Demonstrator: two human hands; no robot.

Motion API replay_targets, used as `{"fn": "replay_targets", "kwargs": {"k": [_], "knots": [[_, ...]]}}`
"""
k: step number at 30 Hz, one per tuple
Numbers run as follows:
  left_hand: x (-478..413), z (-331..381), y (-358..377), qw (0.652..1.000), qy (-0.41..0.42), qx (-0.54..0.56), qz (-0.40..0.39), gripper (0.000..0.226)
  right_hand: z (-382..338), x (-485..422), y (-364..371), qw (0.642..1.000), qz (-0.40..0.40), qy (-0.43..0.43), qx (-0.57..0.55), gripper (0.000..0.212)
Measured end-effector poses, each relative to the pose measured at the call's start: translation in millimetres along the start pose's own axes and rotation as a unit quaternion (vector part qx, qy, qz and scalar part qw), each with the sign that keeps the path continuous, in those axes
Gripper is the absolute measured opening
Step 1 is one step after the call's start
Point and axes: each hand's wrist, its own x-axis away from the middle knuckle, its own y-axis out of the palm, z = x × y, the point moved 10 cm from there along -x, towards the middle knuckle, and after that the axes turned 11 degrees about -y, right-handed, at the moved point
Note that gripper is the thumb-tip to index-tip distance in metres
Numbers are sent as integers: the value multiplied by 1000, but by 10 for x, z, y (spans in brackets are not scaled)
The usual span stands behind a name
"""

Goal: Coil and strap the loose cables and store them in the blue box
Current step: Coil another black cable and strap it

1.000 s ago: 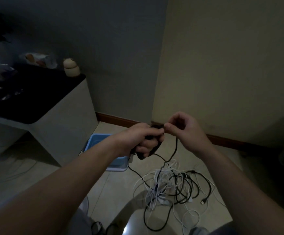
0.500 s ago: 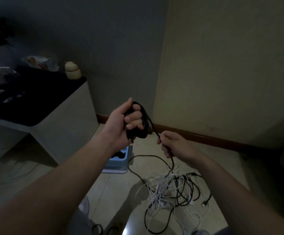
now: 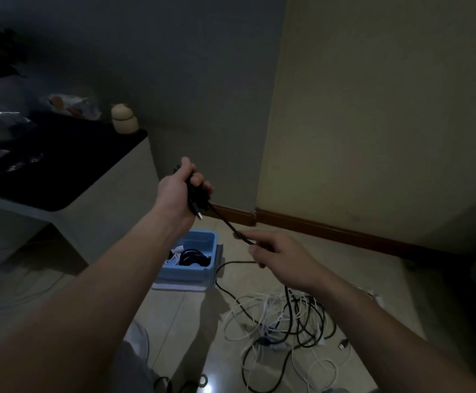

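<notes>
Your left hand point(image 3: 178, 191) grips the coil point(image 3: 195, 195), and the black cable point(image 3: 231, 226) runs in a slant toward 4 o'clock to your right hand point(image 3: 279, 253), which pinches it, so loop it back toward 10 o'clock; the blue box point(image 3: 185, 275) sits below.

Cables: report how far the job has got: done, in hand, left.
Done: a coiled black bundle and something white lie in the blue box. In hand: the left hand grips a partly wound black cable, whose free run the right hand pinches. No strap shows on it. Left: finish and strap this coil, then the tangled pile of black and white cables on the floor.
</notes>
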Motion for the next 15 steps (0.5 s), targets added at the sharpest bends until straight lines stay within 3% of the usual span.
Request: {"fn": "replay_targets", "kwargs": {"k": [4,9,12,15], "knots": [[-29,-36,37,987,46,-150,24,31,-150,-29,9,999,18,-14,-28,37],[64,-205,322,894,139,-425,25,48,-285,-68,-16,998,18,-25,-49,35],[62,-396,379,850,118,-513,2,48,-381,-89,-100,998,27,-43,-26,31],[90,-601,423,862,50,-501,-64,47,-397,-98,-322,994,93,-63,-6,31]]}}
